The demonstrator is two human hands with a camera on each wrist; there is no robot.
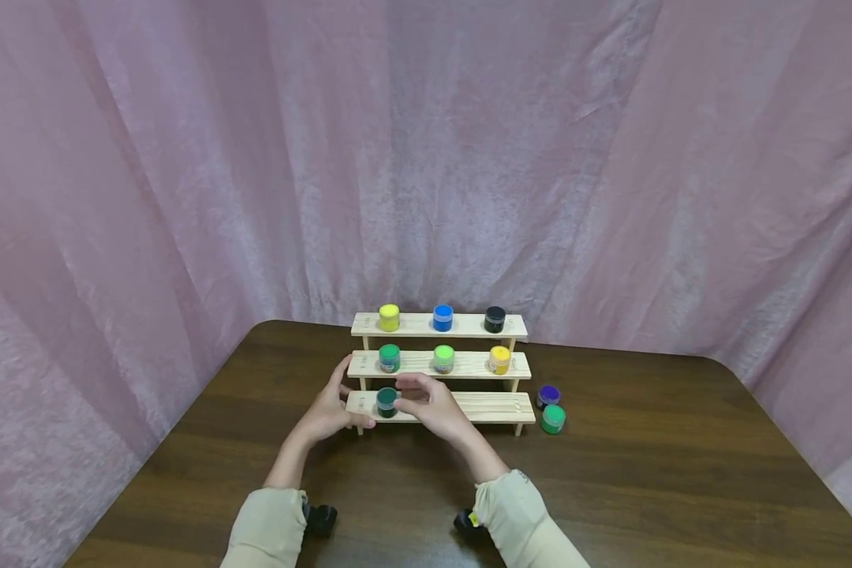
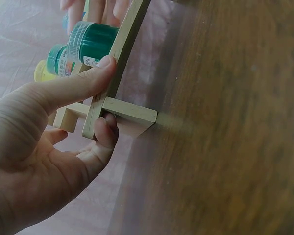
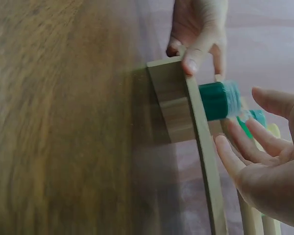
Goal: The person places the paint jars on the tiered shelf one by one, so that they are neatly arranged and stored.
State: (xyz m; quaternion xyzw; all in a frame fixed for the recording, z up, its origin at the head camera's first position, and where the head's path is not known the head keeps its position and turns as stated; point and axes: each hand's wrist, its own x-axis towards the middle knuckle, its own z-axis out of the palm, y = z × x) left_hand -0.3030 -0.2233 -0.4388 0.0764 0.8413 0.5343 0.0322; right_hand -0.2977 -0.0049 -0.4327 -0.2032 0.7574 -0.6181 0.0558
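Observation:
A three-tier wooden rack (image 1: 497, 406) stands on the table with small paint jars on it. My left hand (image 1: 328, 412) grips the left end of its lowest shelf (image 2: 125, 49), thumb on the front edge and fingers curled beneath. Close by that thumb, a dark green paint jar (image 1: 386, 402) stands upright on this shelf. Just right of the jar is my right hand (image 1: 431, 404), its fingers spread and relaxed with nothing between them. In the right wrist view a gap shows between the right thumb (image 3: 274, 100) and the dark green jar (image 3: 215, 100).
On the middle shelf are green (image 1: 389, 359), light green (image 1: 443, 359) and orange-yellow (image 1: 499, 360) jars. Yellow (image 1: 389, 318), blue (image 1: 442, 318) and black (image 1: 494, 319) ones line the top. Purple (image 1: 548, 396) and green (image 1: 553, 420) jars stand right of the rack. A pink curtain (image 1: 468, 158) hangs behind.

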